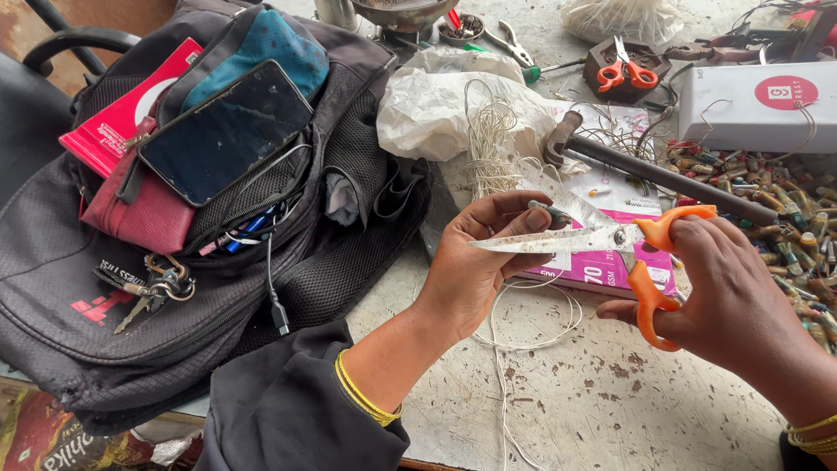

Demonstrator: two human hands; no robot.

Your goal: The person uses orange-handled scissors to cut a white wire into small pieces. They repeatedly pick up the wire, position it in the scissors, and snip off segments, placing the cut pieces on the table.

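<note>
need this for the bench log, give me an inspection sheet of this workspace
surface: worn, paint-chipped table
job's things: orange-handled scissors, blades open; small part with thin wire
clutter: hammer, second scissors, white box, plastic bag, small components
grippers: left hand pinches the part; right hand grips the scissors
cables: wire bundle; black cable
surroundings: backpack carrying phone, keys; chair

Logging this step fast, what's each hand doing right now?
Left hand: pinching a small grey component between the fingertips.
Right hand: closed on the orange-handled scissors, blades open.
</note>
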